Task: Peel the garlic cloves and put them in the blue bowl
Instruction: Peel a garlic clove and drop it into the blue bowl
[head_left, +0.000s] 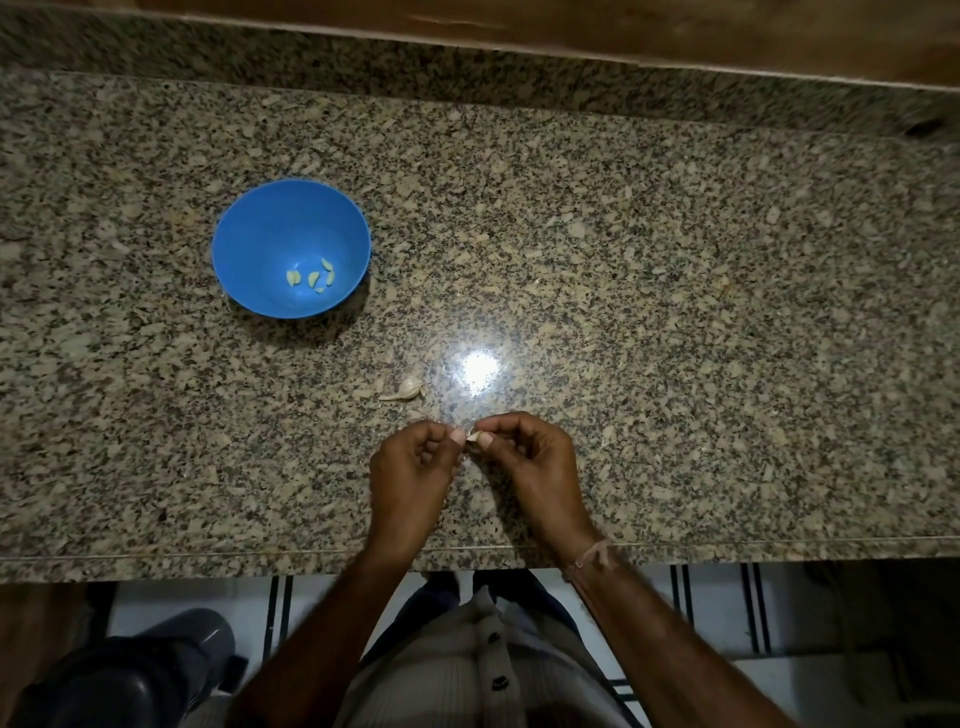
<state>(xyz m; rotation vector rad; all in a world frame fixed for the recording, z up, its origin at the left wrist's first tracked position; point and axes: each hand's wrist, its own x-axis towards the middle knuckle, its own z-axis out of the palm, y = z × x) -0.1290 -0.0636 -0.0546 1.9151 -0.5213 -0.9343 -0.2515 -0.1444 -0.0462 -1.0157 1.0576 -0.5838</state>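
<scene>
Left hand (410, 473) and right hand (530, 462) meet above the near part of the surface (675, 312). The fingers of both are curled and pinch one clove (474, 437) between thumbs and forefingers. A second clove (405, 389), unpeeled, lies just beyond the hands. The bowl (280, 228) stands further left and holds several peeled cloves (311, 279).

Both hands pinching one garlic clove (472, 436) above near surface (675, 312), left hand (410, 473), right hand (530, 467), blue bowl (244, 228) far left holding peeled cloves (311, 278)
</scene>
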